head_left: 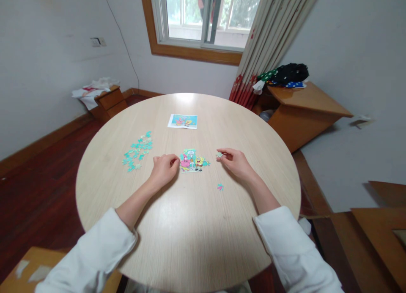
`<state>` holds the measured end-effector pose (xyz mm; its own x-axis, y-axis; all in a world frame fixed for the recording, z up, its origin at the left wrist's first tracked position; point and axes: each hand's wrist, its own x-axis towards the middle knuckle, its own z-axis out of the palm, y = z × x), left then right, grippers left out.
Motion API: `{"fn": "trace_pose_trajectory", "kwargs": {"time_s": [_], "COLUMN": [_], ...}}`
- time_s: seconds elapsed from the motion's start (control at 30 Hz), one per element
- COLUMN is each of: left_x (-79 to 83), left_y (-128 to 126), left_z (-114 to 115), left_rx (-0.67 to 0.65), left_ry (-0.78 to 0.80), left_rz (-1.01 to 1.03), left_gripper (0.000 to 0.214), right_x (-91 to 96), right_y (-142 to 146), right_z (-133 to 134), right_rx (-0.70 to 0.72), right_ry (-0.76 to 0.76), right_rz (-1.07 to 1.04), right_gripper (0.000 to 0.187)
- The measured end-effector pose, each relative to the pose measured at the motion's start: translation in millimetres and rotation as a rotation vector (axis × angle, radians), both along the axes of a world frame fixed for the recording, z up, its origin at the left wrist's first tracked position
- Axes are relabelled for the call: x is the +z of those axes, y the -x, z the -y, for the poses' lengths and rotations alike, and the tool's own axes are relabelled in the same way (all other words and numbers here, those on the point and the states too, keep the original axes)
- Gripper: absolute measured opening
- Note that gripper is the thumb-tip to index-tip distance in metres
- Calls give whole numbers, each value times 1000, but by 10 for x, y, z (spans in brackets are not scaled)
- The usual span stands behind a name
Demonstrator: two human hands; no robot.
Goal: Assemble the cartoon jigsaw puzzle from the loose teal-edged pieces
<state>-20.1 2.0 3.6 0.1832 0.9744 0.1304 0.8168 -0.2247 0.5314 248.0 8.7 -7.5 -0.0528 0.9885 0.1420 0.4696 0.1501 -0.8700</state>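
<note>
A partly built cartoon jigsaw (192, 161) lies in the middle of the round wooden table (190, 242). My left hand (163, 169) rests curled on the table, its fingertips touching the puzzle's left edge. My right hand (235, 161) sits just right of the puzzle and pinches a small teal puzzle piece (219, 154) between thumb and fingers. A single loose piece (220, 186) lies near my right wrist. A heap of several teal loose pieces (138, 151) is spread to the left. The reference picture card (182, 121) lies farther back.
A low wooden cabinet (304, 109) with clothes on top stands at the right by the curtain (269, 39). Another small cabinet (109, 100) with papers sits at the left wall. A window is behind the table. Wooden boards lie at the lower right.
</note>
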Motion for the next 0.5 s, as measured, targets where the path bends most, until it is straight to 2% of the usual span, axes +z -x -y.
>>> {"fn": "trace_pose_trajectory", "kwargs": {"time_s": [0.3, 0.5], "left_x": [-28, 11], "left_y": [6, -13], "left_z": [-20, -3], "left_rx": [-3, -24], "left_ry": [-2, -14], "left_rz": [14, 146], "left_gripper": [29, 25], "right_x": [30, 15], "right_y": [25, 60], "right_z": [15, 23], "right_rx": [-18, 29], "right_ry": [53, 44], "right_rz": [-45, -101], "right_gripper": [32, 32]}}
